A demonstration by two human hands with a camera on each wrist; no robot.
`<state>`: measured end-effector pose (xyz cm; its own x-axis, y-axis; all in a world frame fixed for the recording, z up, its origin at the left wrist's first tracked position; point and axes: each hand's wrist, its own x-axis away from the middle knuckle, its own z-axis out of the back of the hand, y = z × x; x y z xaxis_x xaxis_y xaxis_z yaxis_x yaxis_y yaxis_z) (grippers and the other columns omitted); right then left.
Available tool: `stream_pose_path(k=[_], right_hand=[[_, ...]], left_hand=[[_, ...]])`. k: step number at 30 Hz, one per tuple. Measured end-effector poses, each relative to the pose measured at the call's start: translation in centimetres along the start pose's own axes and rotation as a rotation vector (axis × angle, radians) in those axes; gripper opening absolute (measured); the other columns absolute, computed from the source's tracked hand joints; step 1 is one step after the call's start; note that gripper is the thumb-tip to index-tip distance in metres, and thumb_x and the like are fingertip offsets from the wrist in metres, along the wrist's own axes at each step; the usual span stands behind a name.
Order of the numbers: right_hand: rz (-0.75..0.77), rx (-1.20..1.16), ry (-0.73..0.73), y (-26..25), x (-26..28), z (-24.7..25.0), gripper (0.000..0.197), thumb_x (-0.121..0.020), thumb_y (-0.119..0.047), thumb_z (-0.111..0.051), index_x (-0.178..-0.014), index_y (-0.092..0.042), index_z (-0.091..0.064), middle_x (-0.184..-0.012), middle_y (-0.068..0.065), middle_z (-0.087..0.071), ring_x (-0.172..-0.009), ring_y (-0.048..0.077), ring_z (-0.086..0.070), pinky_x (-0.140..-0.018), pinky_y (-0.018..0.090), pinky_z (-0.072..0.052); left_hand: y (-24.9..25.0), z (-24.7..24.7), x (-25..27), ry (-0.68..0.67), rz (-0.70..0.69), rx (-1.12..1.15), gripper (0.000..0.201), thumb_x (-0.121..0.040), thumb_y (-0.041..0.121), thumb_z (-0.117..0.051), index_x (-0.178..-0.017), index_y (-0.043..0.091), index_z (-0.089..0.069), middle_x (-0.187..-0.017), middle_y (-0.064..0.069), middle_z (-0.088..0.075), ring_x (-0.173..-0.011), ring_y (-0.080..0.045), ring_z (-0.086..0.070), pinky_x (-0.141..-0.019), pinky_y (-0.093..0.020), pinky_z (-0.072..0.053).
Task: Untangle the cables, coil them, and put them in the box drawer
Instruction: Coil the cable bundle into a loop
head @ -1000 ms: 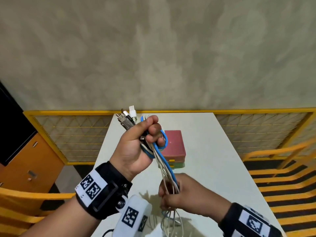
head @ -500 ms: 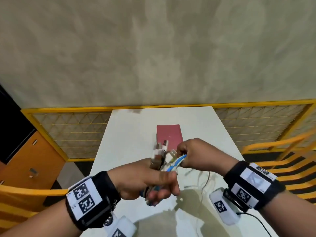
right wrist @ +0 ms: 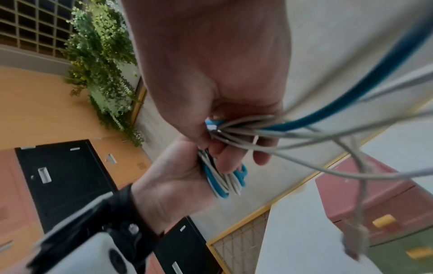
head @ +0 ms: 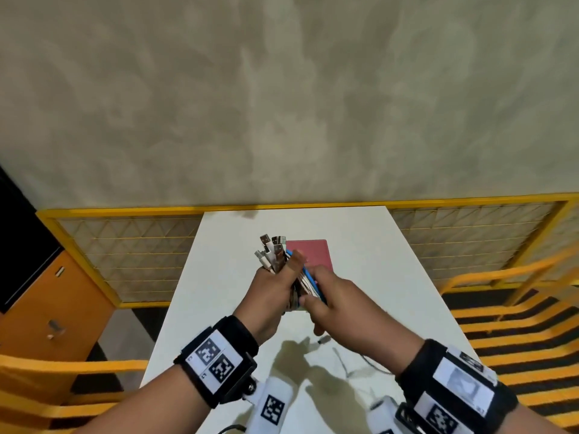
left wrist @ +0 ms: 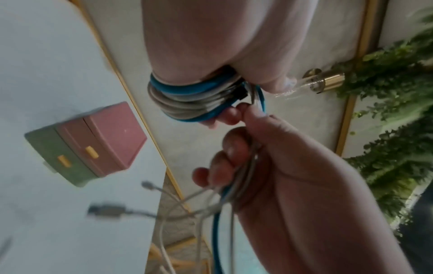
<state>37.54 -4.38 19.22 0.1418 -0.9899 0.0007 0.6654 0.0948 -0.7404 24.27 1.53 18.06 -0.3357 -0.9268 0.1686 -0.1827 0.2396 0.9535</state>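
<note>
Cables [head: 305, 281] sit mid-frame, wound around the left hand [head: 272, 289]; the right hand [head: 336, 300] grips loose ends. Pulling hard could knot them.

Frame centre — cables [head: 275, 255] in left hand [head: 269, 296]; right hand [head: 338, 302] beside; box [head: 310, 252] behind, on table [head: 391, 277].

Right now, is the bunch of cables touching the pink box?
Apart. The left wrist view shows the cables wound around the left hand, with bare table separating them from the box.
</note>
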Motion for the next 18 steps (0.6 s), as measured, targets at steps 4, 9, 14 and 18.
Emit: stream_pose_path(k=[4,9,14,18], right_hand=[[0.094,0.074,0.037,0.5,1.1,-1.9,0.055,-0.092,-0.027,-0.054,-0.141,-0.032,-0.027,-0.1,0.009,-0.066,-0.084,0.026,-0.065,-0.077,0.039,-0.053],[0.075,-0.028,-0.048,1.3,1.6,-3.7,0.024,-0.09,-0.03,-0.05,-0.112,-0.026,-0.043,-0.092,0.008,-0.064,-0.085,0.026,-0.063,-0.078,0.044,-0.053],[0.007,-0.139,-0.177,2.7,1.4,-3.3,0.007,-0.083,-0.025,-0.056,-0.09,-0.026,-0.058,-0.084,-0.003,-0.07,-0.08,0.014,-0.067,-0.078,0.039,-0.056],[-0.024,-0.247,-0.261,3.2,1.2,-3.2,0.003,-0.083,-0.019,-0.06,-0.084,-0.022,-0.06,-0.077,0.002,-0.069,-0.072,0.019,-0.067,-0.073,0.043,-0.055]], left_hand=[[0.5,-0.3,-1.0,0.096,-0.046,0.143,0.039,-0.075,0.039,-0.075,-0.096,0.007,-0.072,-0.101,-0.017,-0.075,-0.078,-0.016,-0.072,-0.07,-0.029,-0.058],[1.8,-0.1,-1.5,0.023,0.035,0.487,0.013,-0.093,0.004,-0.057,-0.1,0.005,-0.068,-0.085,-0.008,-0.072,-0.064,-0.008,-0.069,-0.066,-0.023,-0.057],[2.8,0.4,-0.2,-0.116,0.053,0.599,0.014,-0.081,0.016,-0.064,-0.09,0.007,-0.068,-0.067,0.0,-0.064,-0.049,-0.005,-0.06,-0.053,-0.02,-0.055],[3.7,1.1,0.6,-0.234,0.019,0.615,0.019,-0.082,0.026,-0.071,-0.083,0.007,-0.069,-0.059,0.003,-0.055,-0.042,-0.002,-0.051,-0.046,-0.02,-0.05]])
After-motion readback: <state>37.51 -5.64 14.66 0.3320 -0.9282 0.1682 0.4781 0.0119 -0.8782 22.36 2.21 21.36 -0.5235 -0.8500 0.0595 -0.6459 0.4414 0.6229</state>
